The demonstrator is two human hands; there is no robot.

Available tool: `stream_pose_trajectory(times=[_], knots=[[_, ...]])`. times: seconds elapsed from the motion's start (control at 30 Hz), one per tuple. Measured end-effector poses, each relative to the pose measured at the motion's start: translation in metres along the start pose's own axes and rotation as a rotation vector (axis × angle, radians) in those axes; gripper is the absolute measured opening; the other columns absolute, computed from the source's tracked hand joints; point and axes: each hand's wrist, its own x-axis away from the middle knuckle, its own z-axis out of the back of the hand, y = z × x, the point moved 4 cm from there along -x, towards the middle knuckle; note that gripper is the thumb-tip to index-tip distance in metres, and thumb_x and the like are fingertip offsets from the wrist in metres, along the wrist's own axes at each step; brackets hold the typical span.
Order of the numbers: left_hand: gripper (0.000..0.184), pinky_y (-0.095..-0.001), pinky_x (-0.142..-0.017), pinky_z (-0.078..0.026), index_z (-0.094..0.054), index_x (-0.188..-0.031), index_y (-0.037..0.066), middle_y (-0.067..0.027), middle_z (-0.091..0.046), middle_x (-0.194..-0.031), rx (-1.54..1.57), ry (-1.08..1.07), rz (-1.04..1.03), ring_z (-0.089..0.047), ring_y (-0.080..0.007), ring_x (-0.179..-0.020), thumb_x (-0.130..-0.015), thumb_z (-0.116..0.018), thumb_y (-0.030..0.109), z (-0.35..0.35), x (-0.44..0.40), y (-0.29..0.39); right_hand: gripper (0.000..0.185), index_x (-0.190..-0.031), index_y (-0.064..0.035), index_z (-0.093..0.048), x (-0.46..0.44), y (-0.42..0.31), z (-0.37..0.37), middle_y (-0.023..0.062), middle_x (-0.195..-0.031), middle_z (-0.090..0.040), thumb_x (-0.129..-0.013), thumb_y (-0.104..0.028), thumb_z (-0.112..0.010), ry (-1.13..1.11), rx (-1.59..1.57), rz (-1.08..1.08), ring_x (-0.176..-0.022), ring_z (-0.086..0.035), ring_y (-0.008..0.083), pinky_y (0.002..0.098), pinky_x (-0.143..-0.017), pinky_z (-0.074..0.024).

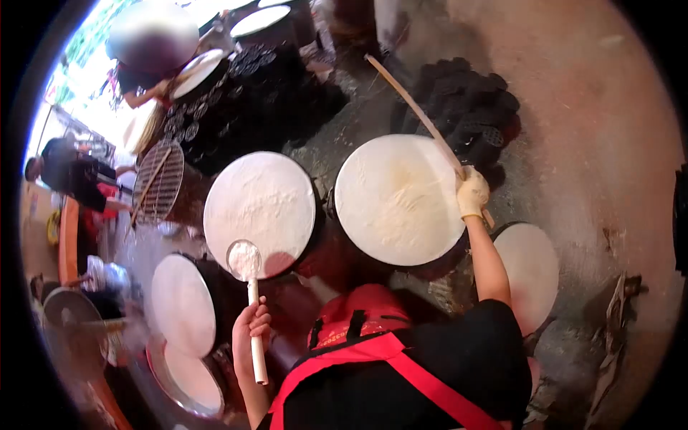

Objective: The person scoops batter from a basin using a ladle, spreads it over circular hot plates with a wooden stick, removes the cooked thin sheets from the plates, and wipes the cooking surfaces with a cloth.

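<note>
My left hand is wrapped round the pale handle of a ladle. The ladle's round bowl, with white stuff in it, lies over the lower part of a white round surface. My right hand, in a cream glove, grips a long flat wooden stick near its lower end. The stick slants up and to the left, past the right edge of a second white round surface, which has a yellowish patch and wrinkles.
Black perforated briquettes are heaped at the upper right, more at the upper left. Other white rounds stand either side. A round grate is at the left. Two people are at the upper left.
</note>
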Motion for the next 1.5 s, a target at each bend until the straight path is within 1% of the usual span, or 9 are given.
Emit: stream_pose_trajectory(times=[0.3,0.4,0.47,0.53,0.6,0.9,1.07,1.33,1.5], knots=[[0.019,-0.0159,-0.034,-0.029,-0.043,-0.108,-0.006,-0.0014,-0.036,-0.07,0.19,0.023,-0.054,-0.032,-0.0044,-0.049,-0.095,-0.039,0.007,0.045,0.037,0.015,0.029,-0.098,-0.0055,-0.063,0.036,-0.179,0.161,0.0178,-0.09,-0.064,-0.07,-0.012,-0.06,0.099,-0.264,0.48,-0.081,-0.061,0.0365,0.0407,-0.075,-0.0476],[0.019,-0.0154,-0.035,-0.028,-0.043,-0.109,-0.005,-0.0012,-0.036,-0.07,0.212,0.002,-0.118,-0.032,-0.0043,-0.049,-0.095,-0.039,0.007,0.073,0.053,0.046,0.033,-0.104,-0.011,-0.061,0.05,-0.245,0.192,0.0107,-0.1,-0.063,-0.072,-0.013,-0.062,-0.003,-0.173,0.611,-0.091,-0.059,0.0304,0.0392,-0.081,-0.0444],[0.019,-0.0153,-0.035,-0.028,-0.044,-0.109,-0.005,-0.0008,-0.036,-0.07,0.157,-0.017,-0.163,-0.032,-0.0042,-0.05,-0.095,-0.039,0.007,0.094,0.063,0.075,0.043,-0.118,-0.0113,-0.053,0.066,-0.277,0.193,0.006,-0.117,-0.054,-0.075,-0.014,-0.058,0.209,0.068,0.827,-0.111,-0.048,0.0248,0.0412,-0.094,-0.0335],[0.018,-0.0154,-0.036,-0.027,-0.044,-0.109,-0.003,-0.0001,-0.036,-0.07,0.093,-0.031,-0.211,-0.032,-0.004,-0.05,-0.095,-0.041,0.008,0.121,0.075,0.11,0.032,-0.11,-0.0121,-0.058,0.067,-0.341,0.202,0.0071,-0.106,-0.059,-0.078,-0.017,-0.056,0.271,0.062,0.939,-0.102,-0.054,0.0265,0.0408,-0.087,-0.0394],[0.018,-0.0156,-0.036,-0.027,-0.044,-0.109,-0.003,-0.0001,-0.036,-0.07,-0.046,0.032,-0.329,-0.032,-0.0039,-0.05,-0.094,-0.042,0.006,0.145,0.091,0.145,0.019,-0.096,-0.012,-0.06,0.056,-0.421,0.208,0.0096,-0.092,-0.062,-0.08,-0.019,-0.056,-0.041,0.163,0.698,-0.091,-0.058,0.029,0.0413,-0.078,-0.044],[0.011,-0.0144,-0.036,-0.026,-0.045,-0.101,-0.001,-0.0007,-0.039,-0.071,-0.003,0.202,-0.607,-0.034,-0.003,-0.049,-0.092,-0.047,0.004,0.212,0.173,0.262,0.008,-0.081,-0.0135,-0.051,0.054,-0.706,0.083,0.007,-0.08,-0.06,-0.085,-0.02,-0.05,0.326,0.191,1.206,-0.078,-0.063,0.0262,0.0382,-0.064,-0.0504],[0.013,-0.0147,-0.036,-0.026,-0.046,-0.104,-0.003,-0.001,-0.04,-0.07,0.219,0.262,-0.74,-0.034,-0.0033,-0.049,-0.093,-0.046,0.005,0.231,0.198,0.275,0.004,-0.077,-0.0109,-0.052,0.115,-0.824,-0.006,0.0079,-0.068,-0.058,-0.08,-0.012,-0.05,0.437,-0.345,1.631,-0.064,-0.062,0.0255,0.0367,-0.058,-0.0504],[0.018,-0.0155,-0.034,-0.028,-0.043,-0.107,-0.004,-0.0022,-0.039,-0.071,0.64,0.278,-0.868,-0.033,-0.0038,-0.047,-0.094,-0.043,0.008,0.223,0.239,0.261,0.007,-0.071,-0.0146,-0.054,0.294,-0.91,-0.199,0.0037,-0.068,-0.058,-0.078,-0.017,-0.054,0.099,-0.437,1.63,-0.061,-0.063,0.0211,0.0375,-0.05,-0.0493],[0.019,-0.0156,-0.034,-0.029,-0.043,-0.108,-0.005,-0.0027,-0.039,-0.072,0.816,0.277,-0.91,-0.033,-0.0038,-0.047,-0.094,-0.044,0.008,0.236,0.259,0.251,0.005,-0.078,-0.0144,-0.055,0.358,-0.909,-0.243,0.0053,-0.08,-0.06,-0.075,-0.017,-0.058,-0.247,-0.335,1.617,-0.076,-0.063,0.0238,0.0381,-0.064,-0.0511]])
